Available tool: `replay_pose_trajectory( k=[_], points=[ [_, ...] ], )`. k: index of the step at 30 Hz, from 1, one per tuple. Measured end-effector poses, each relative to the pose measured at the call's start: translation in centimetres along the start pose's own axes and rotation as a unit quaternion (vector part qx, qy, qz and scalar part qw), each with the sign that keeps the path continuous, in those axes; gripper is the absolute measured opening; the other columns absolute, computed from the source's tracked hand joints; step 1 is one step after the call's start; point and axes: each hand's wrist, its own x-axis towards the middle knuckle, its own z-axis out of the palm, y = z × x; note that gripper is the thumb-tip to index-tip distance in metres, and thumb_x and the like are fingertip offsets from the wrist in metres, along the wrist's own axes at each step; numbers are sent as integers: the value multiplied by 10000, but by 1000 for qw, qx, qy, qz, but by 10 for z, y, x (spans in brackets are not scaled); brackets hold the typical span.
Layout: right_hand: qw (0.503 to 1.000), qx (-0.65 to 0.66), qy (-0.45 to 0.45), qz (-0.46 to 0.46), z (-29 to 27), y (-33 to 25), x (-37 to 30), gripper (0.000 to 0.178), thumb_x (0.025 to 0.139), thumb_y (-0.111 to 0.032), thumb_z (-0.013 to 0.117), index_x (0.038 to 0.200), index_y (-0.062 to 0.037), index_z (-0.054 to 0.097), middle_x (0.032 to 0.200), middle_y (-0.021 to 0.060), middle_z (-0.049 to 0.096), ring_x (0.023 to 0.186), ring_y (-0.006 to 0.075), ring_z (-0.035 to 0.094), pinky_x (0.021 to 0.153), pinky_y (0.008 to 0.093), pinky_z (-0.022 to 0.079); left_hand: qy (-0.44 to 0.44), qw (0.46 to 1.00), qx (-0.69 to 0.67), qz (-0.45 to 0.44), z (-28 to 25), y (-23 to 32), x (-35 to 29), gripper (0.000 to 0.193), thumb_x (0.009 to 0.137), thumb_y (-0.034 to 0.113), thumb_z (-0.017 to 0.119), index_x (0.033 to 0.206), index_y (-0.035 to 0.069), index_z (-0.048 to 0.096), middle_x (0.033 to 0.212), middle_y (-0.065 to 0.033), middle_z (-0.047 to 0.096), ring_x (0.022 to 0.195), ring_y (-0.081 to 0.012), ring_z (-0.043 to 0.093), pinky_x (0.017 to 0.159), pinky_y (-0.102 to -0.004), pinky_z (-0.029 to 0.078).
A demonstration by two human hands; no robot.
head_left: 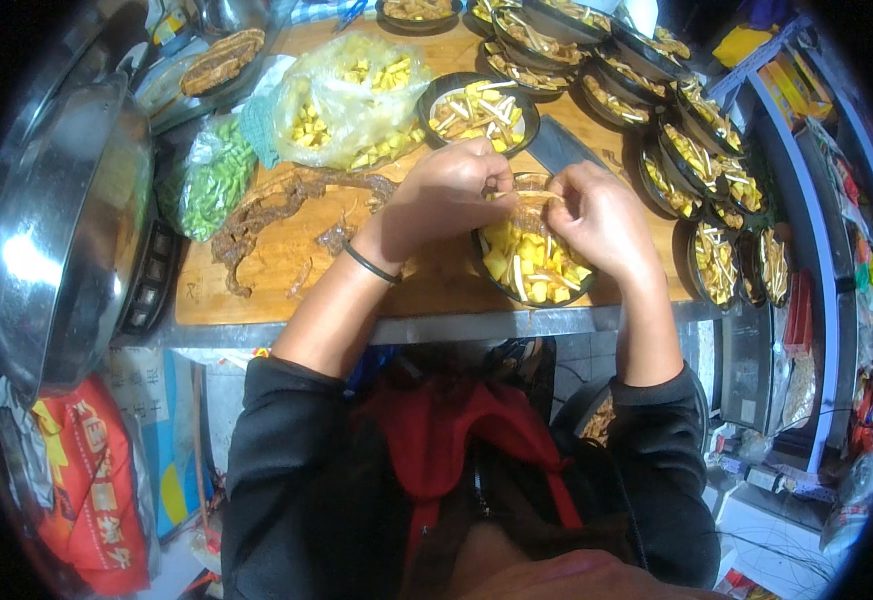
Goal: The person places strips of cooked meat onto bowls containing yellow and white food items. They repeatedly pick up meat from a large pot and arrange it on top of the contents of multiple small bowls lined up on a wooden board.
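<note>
Both hands work above a dark bowl heaped with yellow cubes (536,262) and pale sticks, near the front edge of the cutting board. My left hand (448,195) is closed, its fingers pinched at the bowl's far left side. My right hand (601,212) pinches opposite it, thumb against fingers. Between the fingertips shows a strip of brown meat (531,205); its ends are covered by the fingers. More brown meat (268,215) lies in long, torn-looking pieces on the wooden board (221,300), left of my left forearm.
A filled bowl (476,112) and a cleaver-like dark blade (564,145) lie beyond my hands. Several filled bowls (691,160) are stacked at the right. At the left are a bag of yellow cubes (351,95), a bag of green vegetables (218,175) and a large metal basin (66,220).
</note>
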Motion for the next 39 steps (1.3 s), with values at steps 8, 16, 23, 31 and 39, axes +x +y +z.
replay_pose_trajectory(
  k=[8,16,23,31,39],
  points=[
    [948,289,1,136,16,27,0,181,786,-171,715,875,-27,651,684,34,608,573,85,492,561,250,432,2,998,-47,-50,1,-3,-3,176,793,177,706,738,32,622,714,-64,539,638,-157,528,596,-278,439],
    [961,247,1,124,22,23,0,144,787,-176,726,825,-47,675,713,20,606,604,73,488,561,241,409,-18,984,-114,-136,-2,-8,-6,198,797,156,722,729,28,587,681,7,500,613,-64,444,541,-235,387],
    [926,342,74,140,17,33,-4,149,845,-132,692,930,-13,662,877,2,639,783,52,555,692,196,444,34,994,-68,-73,2,-8,-6,163,808,119,702,746,27,582,681,7,488,610,-73,434,546,-240,381],
    [974,189,17,124,-9,46,-20,159,842,-120,671,943,2,676,880,56,644,833,128,598,752,252,470,68,996,-64,5,3,-2,-2,94,780,111,697,841,49,662,759,-52,590,709,-175,575,623,-283,453],
    [993,15,-72,89,-18,24,-9,195,747,-209,661,804,-25,630,829,149,629,780,314,609,695,393,475,11,977,149,153,15,17,10,59,747,107,671,806,104,668,776,-51,582,762,-228,585,688,-312,470]
  ],
)
